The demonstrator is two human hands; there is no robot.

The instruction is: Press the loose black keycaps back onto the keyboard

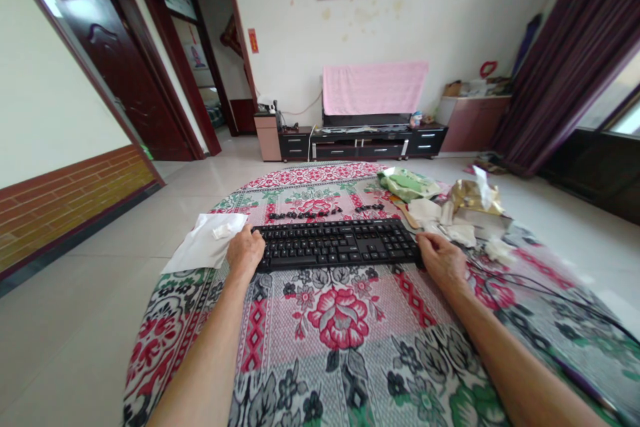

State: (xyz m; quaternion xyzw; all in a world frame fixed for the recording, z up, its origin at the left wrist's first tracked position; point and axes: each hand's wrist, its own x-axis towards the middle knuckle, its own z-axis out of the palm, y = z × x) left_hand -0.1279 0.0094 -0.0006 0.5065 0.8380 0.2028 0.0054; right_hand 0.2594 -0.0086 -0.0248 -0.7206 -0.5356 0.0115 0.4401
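Observation:
A black keyboard [340,243] lies flat across a table covered with a flowered cloth [340,333]. My left hand [245,252] is closed on the keyboard's left end. My right hand [441,259] is closed on its right end. Behind the keyboard, a row of loose black keycaps [305,214] lies on the cloth, with a shorter group [369,208] to its right. A white cloth [206,247] with a small crumpled wad on it lies just left of my left hand.
Crumpled paper, green packaging [407,183] and a gold wrapper [470,197] are heaped at the table's back right. A black cable [540,293] runs along the right side. Beyond stand a low TV cabinet [365,140] under a pink cover, doorways at left, dark curtains at right.

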